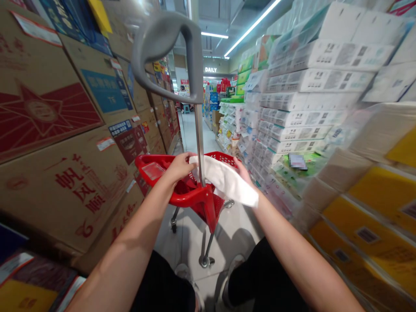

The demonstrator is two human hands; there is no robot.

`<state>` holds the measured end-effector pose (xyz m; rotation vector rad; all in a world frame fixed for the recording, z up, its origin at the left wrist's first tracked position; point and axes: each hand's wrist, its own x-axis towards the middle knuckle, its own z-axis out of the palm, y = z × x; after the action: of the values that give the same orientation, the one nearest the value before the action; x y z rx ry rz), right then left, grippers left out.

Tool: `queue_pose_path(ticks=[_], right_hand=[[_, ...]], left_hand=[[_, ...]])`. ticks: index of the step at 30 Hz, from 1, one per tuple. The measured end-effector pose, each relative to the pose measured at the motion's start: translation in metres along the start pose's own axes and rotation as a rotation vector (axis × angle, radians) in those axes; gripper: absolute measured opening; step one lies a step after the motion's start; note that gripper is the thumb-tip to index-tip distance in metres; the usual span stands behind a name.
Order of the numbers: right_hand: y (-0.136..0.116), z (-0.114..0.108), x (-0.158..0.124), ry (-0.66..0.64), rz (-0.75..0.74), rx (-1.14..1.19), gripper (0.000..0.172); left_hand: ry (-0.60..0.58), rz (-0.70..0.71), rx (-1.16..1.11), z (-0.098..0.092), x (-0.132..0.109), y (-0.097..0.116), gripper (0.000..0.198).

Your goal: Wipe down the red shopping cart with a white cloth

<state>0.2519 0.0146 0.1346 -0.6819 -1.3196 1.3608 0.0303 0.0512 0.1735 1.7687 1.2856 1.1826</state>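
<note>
A red wheeled shopping basket [191,197] stands in the aisle in front of me, its tall grey handle [169,47] rising on a metal pole toward the camera. Both my hands hold a white cloth-like item [227,180] over the basket's near rim. My left hand [178,167] grips its left end with fingers closed. My right hand [243,171] is mostly hidden behind the white item and holds its right side. My legs in black shorts show below.
Stacked brown cartons [65,143] wall the left side. Piles of packaged tissue [302,95] and yellow packs [367,208] line the right. The narrow tiled aisle [191,130] runs ahead toward a "DAILY" sign [210,69] and distant shelves.
</note>
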Motion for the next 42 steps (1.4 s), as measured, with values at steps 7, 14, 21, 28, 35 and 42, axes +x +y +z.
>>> queue_pose_path(ticks=[7,14,21,28,35,42], right_hand=[[-0.001,0.018,-0.025,-0.142,0.062,-0.322,0.08],[0.013,0.048,-0.06,0.111,-0.136,-0.963,0.103],[0.022,0.005,-0.041,0.223,-0.142,-1.161,0.038],[0.003,-0.056,-0.02,0.263,-0.071,-1.082,0.019],[-0.037,-0.054,-0.012,0.311,0.072,-0.077,0.028],[-0.045,-0.039,-0.018,0.157,0.443,0.423,0.034]], left_hand=[[0.137,0.207,0.244,0.002,-0.003,0.009,0.019],[0.196,0.542,0.465,0.01,-0.016,0.022,0.02],[0.146,0.387,0.322,0.004,-0.016,0.019,0.018],[0.151,0.325,0.09,-0.006,-0.004,0.004,0.017],[0.293,0.231,-0.158,-0.006,-0.003,0.0,0.029],[0.226,0.11,-0.063,-0.004,0.0,-0.009,0.023]])
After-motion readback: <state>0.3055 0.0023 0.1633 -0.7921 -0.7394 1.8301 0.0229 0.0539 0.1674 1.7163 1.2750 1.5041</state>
